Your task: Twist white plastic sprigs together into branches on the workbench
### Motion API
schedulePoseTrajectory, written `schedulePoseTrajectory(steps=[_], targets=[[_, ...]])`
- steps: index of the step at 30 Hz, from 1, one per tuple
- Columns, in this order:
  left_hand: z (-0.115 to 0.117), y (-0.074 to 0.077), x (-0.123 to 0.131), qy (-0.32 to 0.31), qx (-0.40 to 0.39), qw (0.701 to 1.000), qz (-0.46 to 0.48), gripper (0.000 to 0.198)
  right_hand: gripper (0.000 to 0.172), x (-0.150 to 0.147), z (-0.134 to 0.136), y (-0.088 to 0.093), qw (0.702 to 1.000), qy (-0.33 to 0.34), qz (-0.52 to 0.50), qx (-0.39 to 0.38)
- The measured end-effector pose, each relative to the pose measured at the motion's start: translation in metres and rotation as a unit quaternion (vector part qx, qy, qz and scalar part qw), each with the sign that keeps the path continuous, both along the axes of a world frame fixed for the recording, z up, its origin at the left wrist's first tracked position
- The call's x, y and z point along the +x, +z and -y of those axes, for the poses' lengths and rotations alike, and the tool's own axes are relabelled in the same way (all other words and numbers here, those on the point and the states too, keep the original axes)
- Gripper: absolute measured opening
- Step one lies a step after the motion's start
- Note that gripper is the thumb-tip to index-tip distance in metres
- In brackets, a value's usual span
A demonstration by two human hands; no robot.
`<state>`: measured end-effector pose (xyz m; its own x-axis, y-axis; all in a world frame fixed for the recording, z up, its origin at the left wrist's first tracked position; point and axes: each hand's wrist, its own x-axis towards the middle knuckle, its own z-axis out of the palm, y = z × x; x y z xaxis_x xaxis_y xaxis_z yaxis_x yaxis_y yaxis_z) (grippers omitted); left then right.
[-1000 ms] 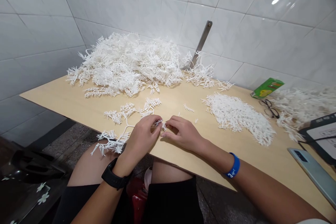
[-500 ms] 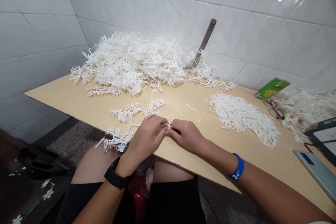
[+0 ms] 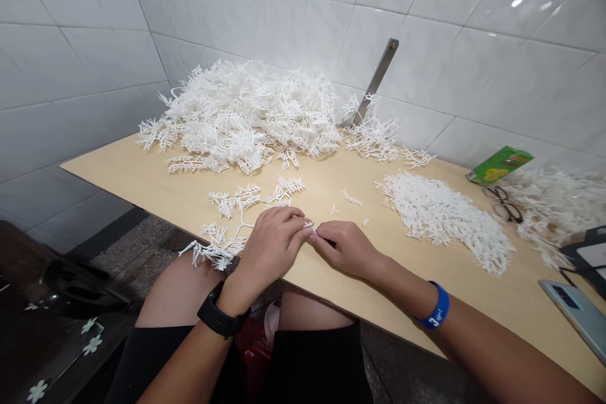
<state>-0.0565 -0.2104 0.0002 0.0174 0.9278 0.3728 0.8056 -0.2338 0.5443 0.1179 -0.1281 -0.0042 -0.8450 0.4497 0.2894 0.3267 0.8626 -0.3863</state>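
Head cam, looking down at a pale wooden table (image 3: pixel 142 177) pushed up against a white tiled wall. Down by the near edge: left hand (image 3: pixel 269 246) curled over, fingers bunched and pinched onto a small white sprig (image 3: pixel 310 225). Right hand (image 3: pixel 348 246) tight up against it from the other side, also curled, knuckles up, fingertips closed on that same sprig. So both hands nearly shut, meeting tip to tip, with just a little bit of white poking out between them. Can't tell whether joined to anything under the fingers. Black watch (image 3: pixel 220 319) on the left wrist, blue band (image 3: pixel 438 314) on the right.

Just left of the left hand and partly under it: a branched white plastic piece (image 3: pixel 231 227) lying flat, feathery ends spreading out toward the table edge and back toward the wall. Further back, a big tangled heap (image 3: pixel 246 113) of the same branchy stuff, with a slanted metal bracket (image 3: pixel 376 82) sticking up behind it. Off to the right of the hands, well apart: a flatter pile of loose sprigs (image 3: pixel 445 218), plus a few strays on the bare wood in between. Far right: glasses (image 3: pixel 504 205), a green packet (image 3: pixel 502 164) near the wall, and a phone (image 3: pixel 580 309) at the near corner. Bare knees and black shorts under the table edge.
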Motion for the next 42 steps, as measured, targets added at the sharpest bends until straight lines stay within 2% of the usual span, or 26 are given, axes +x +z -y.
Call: schedulePoseTrajectory(steps=[5, 8, 12, 21, 28, 31, 35, 37, 39, 42], targets=[[-0.001, 0.003, -0.002, 0.016, -0.047, 0.997, 0.054, 0.035, 0.036, -0.001, 0.0, 0.002, 0.998, 0.023, -0.007, -0.051], [-0.002, 0.005, -0.002, 0.056, -0.074, 0.993, 0.075, 0.04, 0.038, -0.002, 0.001, 0.004, 0.995, 0.037, -0.022, -0.085], [-0.003, 0.008, -0.001, 0.101, -0.096, 0.985, 0.099, 0.036, 0.037, -0.003, 0.001, 0.006, 0.993, 0.048, -0.043, -0.1], [-0.003, 0.008, 0.006, 0.145, -0.112, 0.974, 0.132, 0.035, 0.038, -0.004, 0.0, 0.006, 0.991, 0.067, -0.089, -0.073], [-0.004, 0.005, 0.006, 0.138, -0.094, 0.977, 0.132, 0.036, 0.04, -0.002, 0.0, 0.006, 0.997, 0.049, -0.063, -0.024], [-0.003, 0.004, 0.005, 0.127, -0.082, 0.981, 0.118, 0.037, 0.042, 0.0, -0.001, 0.006, 0.998, 0.003, -0.061, 0.009], [-0.002, 0.004, 0.004, 0.125, -0.067, 0.985, 0.101, 0.039, 0.051, 0.006, -0.012, 0.007, 0.98, -0.152, -0.104, 0.069], [-0.002, 0.004, 0.004, 0.119, -0.067, 0.986, 0.096, 0.039, 0.055, 0.011, -0.02, 0.007, 0.969, -0.212, -0.093, 0.09], [-0.002, 0.003, 0.004, 0.114, -0.067, 0.987, 0.091, 0.039, 0.057, 0.015, -0.028, 0.009, 0.964, -0.236, -0.068, 0.1], [-0.002, 0.004, 0.005, 0.106, -0.056, 0.99, 0.073, 0.04, 0.058, 0.017, -0.03, 0.011, 0.966, -0.23, -0.054, 0.102]])
